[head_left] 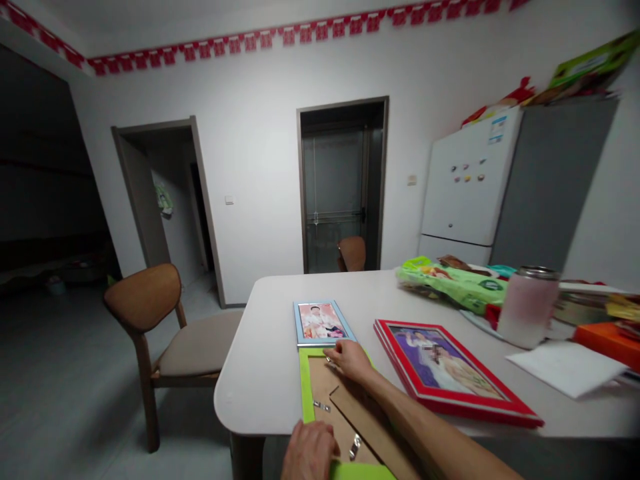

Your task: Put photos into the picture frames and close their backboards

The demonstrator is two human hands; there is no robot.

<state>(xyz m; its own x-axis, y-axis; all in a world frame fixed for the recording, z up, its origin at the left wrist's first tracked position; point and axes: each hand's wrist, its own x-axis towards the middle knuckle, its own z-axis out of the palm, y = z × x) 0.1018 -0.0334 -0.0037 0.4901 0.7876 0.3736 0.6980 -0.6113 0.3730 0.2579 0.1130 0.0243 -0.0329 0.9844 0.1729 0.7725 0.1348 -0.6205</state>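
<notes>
- At the bottom centre of the frame, the green frame [306, 383] lies face down on the white desk [260, 347], its brown backing board [345, 417] turned up toward me.
- I see my right hand [353, 360] resting on the far top edge of the backing, fingertips pressed at a small metal clip [329, 361]; it grasps nothing, the fingers are bent and pushing.
- My left hand [310, 450] lies flat on the near lower edge, fingers loosely curled over the green rim, pinning rather than gripping.
- Two more metal tabs [321, 405] show on the backing, one at the left side and one near the bottom; I judge each needs turning flat-wise, not prying upward, or it may bend.
- I would keep the left hand's weight steady so the frame does not slide toward the desk edge, which is close.
- Just beyond the right hand the blue frame [323, 322] touches or nearly touches the green one; a push forward could nudge it.
- Right of centre the red frame [450, 370] lies apart, clear of my forearm.
</notes>
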